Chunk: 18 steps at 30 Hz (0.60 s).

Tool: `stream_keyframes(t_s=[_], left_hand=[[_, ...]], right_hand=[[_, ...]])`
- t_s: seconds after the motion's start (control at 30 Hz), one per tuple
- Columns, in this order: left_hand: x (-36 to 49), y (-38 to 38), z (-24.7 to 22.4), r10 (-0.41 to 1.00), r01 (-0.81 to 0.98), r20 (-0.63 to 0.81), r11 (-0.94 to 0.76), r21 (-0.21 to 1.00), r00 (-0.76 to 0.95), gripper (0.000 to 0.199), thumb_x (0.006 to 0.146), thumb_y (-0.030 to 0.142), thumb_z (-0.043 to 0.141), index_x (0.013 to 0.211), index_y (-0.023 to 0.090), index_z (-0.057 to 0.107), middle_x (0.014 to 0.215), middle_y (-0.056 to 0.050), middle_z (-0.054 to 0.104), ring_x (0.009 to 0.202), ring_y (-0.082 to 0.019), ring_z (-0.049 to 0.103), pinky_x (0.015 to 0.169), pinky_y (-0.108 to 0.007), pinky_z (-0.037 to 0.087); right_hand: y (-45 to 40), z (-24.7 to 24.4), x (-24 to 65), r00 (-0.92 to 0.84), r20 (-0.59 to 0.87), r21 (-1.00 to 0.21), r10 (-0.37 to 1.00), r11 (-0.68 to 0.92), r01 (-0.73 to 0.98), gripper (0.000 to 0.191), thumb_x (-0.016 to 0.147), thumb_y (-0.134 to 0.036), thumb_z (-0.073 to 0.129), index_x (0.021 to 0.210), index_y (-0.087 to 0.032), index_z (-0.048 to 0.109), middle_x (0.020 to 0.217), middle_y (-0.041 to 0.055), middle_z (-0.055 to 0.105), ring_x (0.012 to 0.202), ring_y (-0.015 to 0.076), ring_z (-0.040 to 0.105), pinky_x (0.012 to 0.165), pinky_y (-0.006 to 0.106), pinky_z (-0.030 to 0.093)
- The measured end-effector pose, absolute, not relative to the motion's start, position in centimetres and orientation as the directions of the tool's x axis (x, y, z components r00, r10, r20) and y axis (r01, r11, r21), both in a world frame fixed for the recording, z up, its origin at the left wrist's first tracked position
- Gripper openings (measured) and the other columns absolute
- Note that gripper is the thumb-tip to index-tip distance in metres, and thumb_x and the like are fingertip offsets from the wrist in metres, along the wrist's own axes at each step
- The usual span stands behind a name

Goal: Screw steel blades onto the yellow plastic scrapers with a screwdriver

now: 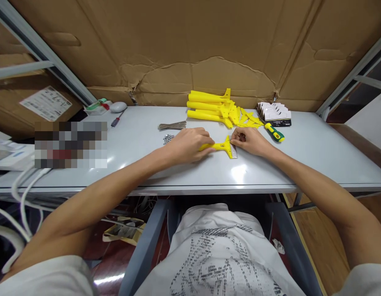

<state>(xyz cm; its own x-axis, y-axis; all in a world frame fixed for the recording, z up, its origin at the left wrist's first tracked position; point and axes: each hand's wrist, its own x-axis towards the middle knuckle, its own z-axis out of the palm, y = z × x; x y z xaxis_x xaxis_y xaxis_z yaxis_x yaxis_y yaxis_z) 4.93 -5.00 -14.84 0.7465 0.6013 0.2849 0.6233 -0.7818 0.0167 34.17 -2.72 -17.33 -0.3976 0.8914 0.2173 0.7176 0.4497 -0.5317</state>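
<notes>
Scraper (224, 146): yellow plastic, centre of the clock, over the tabletop (178, 174) with its head toward 3; can't tell if it's actually resting on it.
Left hand (192, 144): fingers wrapped round the handle (217, 146), decent grip.
Right hand (250, 140): fingers curled in, thumb and index right at the blade (234, 153). Pinching or just touching? Honestly can't tell.
Feel: my guess is light and stiff, maybe a bit slick. Handle's the place to grab. Blade's thin metal, probably sharp, so I'd stick to the flats.
Yellow scraper bodies (205, 105): stacked at 12.
Loose yellow pieces (249, 119): flat pile between 1 and 2.
Black box (279, 122): at 2, white packets standing in it, pale print on the front, way too small to read.
Screwdriver (274, 132): green and yellow grip, just shy of 3.
Metal strips (172, 126): thin bunch at 10.
Small hardware (168, 139): shiny little heap near 9, maybe screws.
Carton label (46, 102): way out past 9, print plus handwritten scrawl, wouldn't swear to any digit.
Brands: none I can make out.
</notes>
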Motion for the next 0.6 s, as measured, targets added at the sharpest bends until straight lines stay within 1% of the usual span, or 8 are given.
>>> stream_keyframes(t_s=[0.1,0.13,0.2,0.3,0.37,0.4,0.47,0.6], left_hand=[[3.7,-4.3,-13.6,0.588,0.623,0.38,-0.781,0.038,0.714,0.045,0.118,0.051,0.054,0.11,0.022,0.088,0.115,-0.01,0.088,0.106,-0.026,0.078,0.09,-0.038,0.056],[3.2,-3.8,-13.3,0.6,0.647,0.431,-0.761,0.047,0.674,0.047,0.118,0.052,0.052,0.109,0.022,0.087,0.114,-0.01,0.088,0.105,-0.026,0.078,0.09,-0.038,0.056],[2.2,-2.7,-12.9,0.624,0.703,0.509,-0.709,0.051,0.593,0.048,0.117,0.051,0.051,0.103,0.022,0.086,0.107,-0.01,0.087,0.099,-0.026,0.076,0.086,-0.038,0.054],[1.6,-1.4,-13.0,0.66,0.75,0.531,-0.658,0.069,0.531,0.044,0.114,0.047,0.054,0.094,0.021,0.084,0.098,-0.009,0.085,0.089,-0.024,0.073,0.078,-0.037,0.049],[1.9,-1.3,-13.4,0.665,0.747,0.508,-0.661,0.061,0.547,0.043,0.112,0.045,0.055,0.094,0.02,0.084,0.096,-0.009,0.084,0.087,-0.025,0.073,0.076,-0.037,0.047],[2.2,-1.5,-13.6,0.655,0.736,0.497,-0.676,0.048,0.569,0.043,0.113,0.044,0.054,0.097,0.02,0.085,0.098,-0.009,0.085,0.089,-0.025,0.075,0.077,-0.037,0.048],[3.2,-2.3,-13.9,0.611,0.69,0.477,-0.724,0.012,0.632,0.042,0.115,0.043,0.053,0.106,0.019,0.086,0.107,-0.01,0.087,0.1,-0.028,0.078,0.082,-0.039,0.051],[5.0,-4.4,-14.6,0.481,0.558,0.412,-0.826,-0.085,0.774,0.037,0.118,0.041,0.055,0.13,0.019,0.083,0.13,-0.012,0.084,0.118,-0.03,0.077,0.094,-0.04,0.057]], right_hand=[[-2.8,-17.3,34.1,-0.403,0.218,-0.519,0.889,0.456,0.724,0.006,0.099,-0.021,0.078,0.093,-0.019,0.079,0.081,0.0009,0.075,0.07,0.017,0.059,0.071,0.032,0.04],[-2.8,-17.3,34.1,-0.405,0.219,-0.515,0.888,0.458,0.725,0.006,0.099,-0.021,0.077,0.093,-0.019,0.079,0.082,0.001,0.076,0.07,0.0171,0.06,0.071,0.032,0.04],[-2.8,-17.4,34.1,-0.405,0.226,-0.509,0.886,0.462,0.726,0.006,0.099,-0.02,0.076,0.094,-0.019,0.079,0.083,0.0015,0.077,0.071,0.0175,0.061,0.072,0.032,0.041],[-2.8,-17.6,34.0,-0.403,0.238,-0.504,0.884,0.467,0.727,0.006,0.098,-0.019,0.075,0.093,-0.019,0.078,0.084,0.0022,0.078,0.072,0.0182,0.062,0.072,0.033,0.042],[-2.7,-17.6,34.0,-0.399,0.249,-0.502,0.883,0.47,0.726,0.006,0.097,-0.018,0.075,0.092,-0.019,0.078,0.083,0.0021,0.078,0.072,0.0183,0.062,0.072,0.033,0.042],[-2.7,-17.7,34.0,-0.397,0.255,-0.501,0.882,0.472,0.725,0.006,0.096,-0.017,0.076,0.091,-0.019,0.078,0.082,0.002,0.077,0.071,0.0183,0.061,0.072,0.033,0.042],[-2.7,-17.7,33.9,-0.397,0.266,-0.503,0.878,0.478,0.721,0.006,0.096,-0.017,0.075,0.091,-0.019,0.078,0.08,0.0017,0.077,0.07,0.0181,0.061,0.072,0.032,0.043],[-2.9,-17.6,33.6,-0.398,0.29,-0.51,0.871,0.492,0.706,0.006,0.095,-0.016,0.074,0.091,-0.019,0.078,0.078,0.0013,0.077,0.07,0.0178,0.061,0.074,0.032,0.045]])
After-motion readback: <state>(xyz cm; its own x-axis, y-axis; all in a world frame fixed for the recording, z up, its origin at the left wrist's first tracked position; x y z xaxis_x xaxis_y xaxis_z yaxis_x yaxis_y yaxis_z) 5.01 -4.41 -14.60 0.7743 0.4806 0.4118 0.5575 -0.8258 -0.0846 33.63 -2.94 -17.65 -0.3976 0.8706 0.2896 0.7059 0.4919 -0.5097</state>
